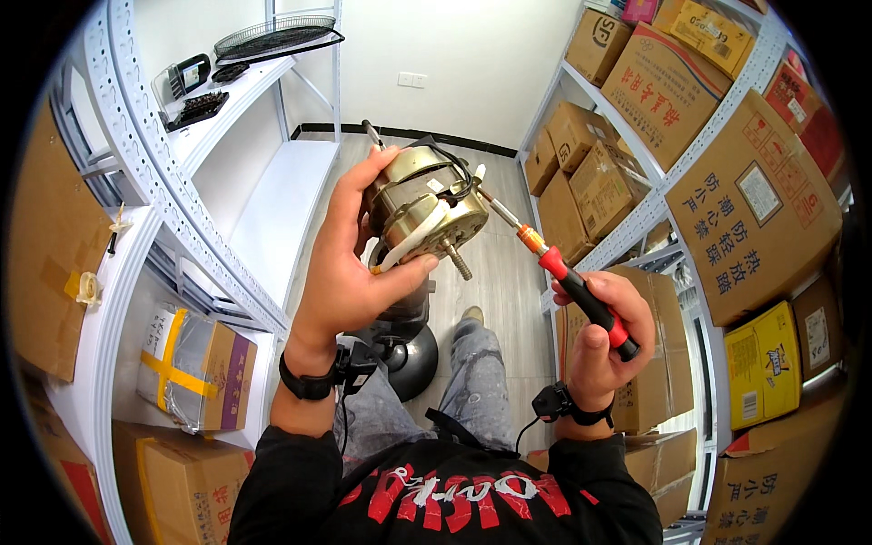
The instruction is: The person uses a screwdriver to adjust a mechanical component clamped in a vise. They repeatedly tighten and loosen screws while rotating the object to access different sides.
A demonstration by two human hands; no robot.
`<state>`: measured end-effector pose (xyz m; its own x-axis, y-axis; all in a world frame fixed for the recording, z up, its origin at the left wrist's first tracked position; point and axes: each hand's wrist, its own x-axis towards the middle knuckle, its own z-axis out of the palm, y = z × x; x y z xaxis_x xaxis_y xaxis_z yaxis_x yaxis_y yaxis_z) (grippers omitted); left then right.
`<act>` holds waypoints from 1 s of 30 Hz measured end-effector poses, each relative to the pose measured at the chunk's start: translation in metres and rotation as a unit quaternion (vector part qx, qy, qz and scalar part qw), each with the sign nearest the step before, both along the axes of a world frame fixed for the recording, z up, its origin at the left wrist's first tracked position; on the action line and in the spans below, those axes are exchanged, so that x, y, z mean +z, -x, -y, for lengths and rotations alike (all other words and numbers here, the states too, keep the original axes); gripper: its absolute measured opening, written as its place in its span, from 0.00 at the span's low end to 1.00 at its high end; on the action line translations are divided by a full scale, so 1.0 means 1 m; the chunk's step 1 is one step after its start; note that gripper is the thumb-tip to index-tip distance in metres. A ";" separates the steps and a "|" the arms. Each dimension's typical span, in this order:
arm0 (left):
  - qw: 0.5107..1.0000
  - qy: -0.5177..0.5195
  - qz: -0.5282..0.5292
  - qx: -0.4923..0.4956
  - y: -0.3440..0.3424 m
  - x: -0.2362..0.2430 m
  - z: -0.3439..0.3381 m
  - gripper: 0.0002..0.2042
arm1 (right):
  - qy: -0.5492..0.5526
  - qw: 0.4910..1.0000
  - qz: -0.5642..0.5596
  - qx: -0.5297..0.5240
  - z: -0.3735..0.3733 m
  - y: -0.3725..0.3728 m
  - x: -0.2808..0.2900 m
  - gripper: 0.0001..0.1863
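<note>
My left hand is wrapped round a brass-coloured electric motor, held up in front of me. A threaded shaft sticks out of its near face, and a plain shaft shows at the far end. Black and white wires run along its casing. In my right hand is a screwdriver with a red and black handle and an orange collar. Its tip reaches the right edge of the motor, close to the wire ends; whether it sits in a screw I cannot tell.
Below the motor stands a dark round base on the floor. On the left, a white shelf rack carries a black fan grille, a case of small bits and a taped box. Cardboard boxes fill the right rack.
</note>
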<state>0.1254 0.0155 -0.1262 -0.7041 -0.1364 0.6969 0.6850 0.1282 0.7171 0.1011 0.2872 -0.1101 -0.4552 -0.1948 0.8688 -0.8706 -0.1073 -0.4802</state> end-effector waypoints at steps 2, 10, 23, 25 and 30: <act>1.000 -0.002 0.003 0.000 0.001 0.000 0.000 0.44 | -0.009 1.000 -0.002 -0.008 0.000 0.001 0.001 0.25; 1.000 -0.007 -0.004 -0.002 0.002 -0.003 0.002 0.45 | -0.020 1.000 -0.012 -0.016 0.001 0.002 0.001 0.23; 1.000 -0.022 0.008 -0.012 0.004 -0.001 0.003 0.45 | -0.054 0.998 -0.039 -0.020 0.001 0.004 0.011 0.21; 1.000 -0.020 0.005 -0.009 0.004 -0.003 0.002 0.45 | -0.052 0.998 -0.035 -0.027 0.001 0.002 0.010 0.20; 1.000 -0.025 0.000 -0.015 0.009 -0.002 0.004 0.45 | -0.078 0.996 -0.042 -0.033 0.002 0.008 0.020 0.18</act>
